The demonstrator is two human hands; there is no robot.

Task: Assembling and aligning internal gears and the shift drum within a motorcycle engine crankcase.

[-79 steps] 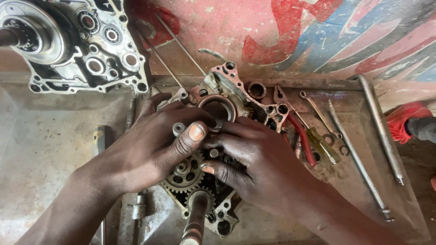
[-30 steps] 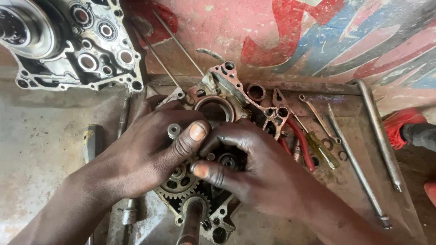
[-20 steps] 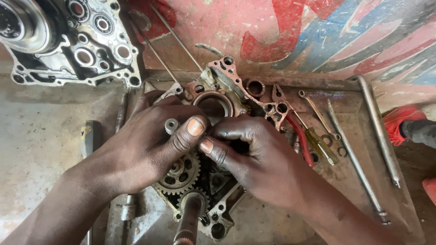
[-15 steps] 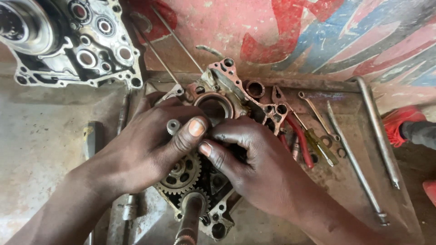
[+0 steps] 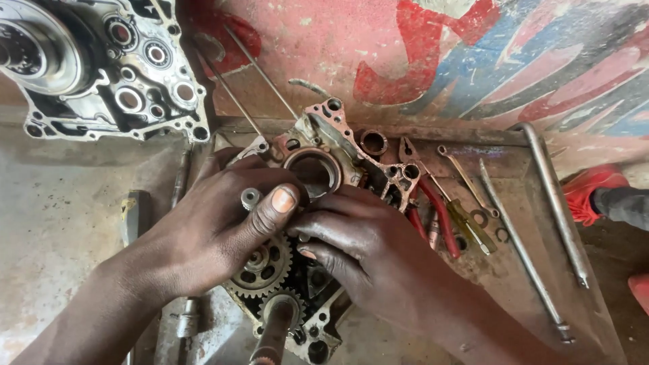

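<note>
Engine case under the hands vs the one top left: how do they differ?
The engine case under the hands looks rusty brown, with gears showing; left hand and right hand rest on it. The engine case at top left is grey, untouched, with a round drum. Both are bare cast metal with bolt holes.

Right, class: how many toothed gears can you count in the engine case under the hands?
2. A larger gear sits below the left hand; a smaller gear lies just below it, around a shaft. The right hand may hide more.
</note>
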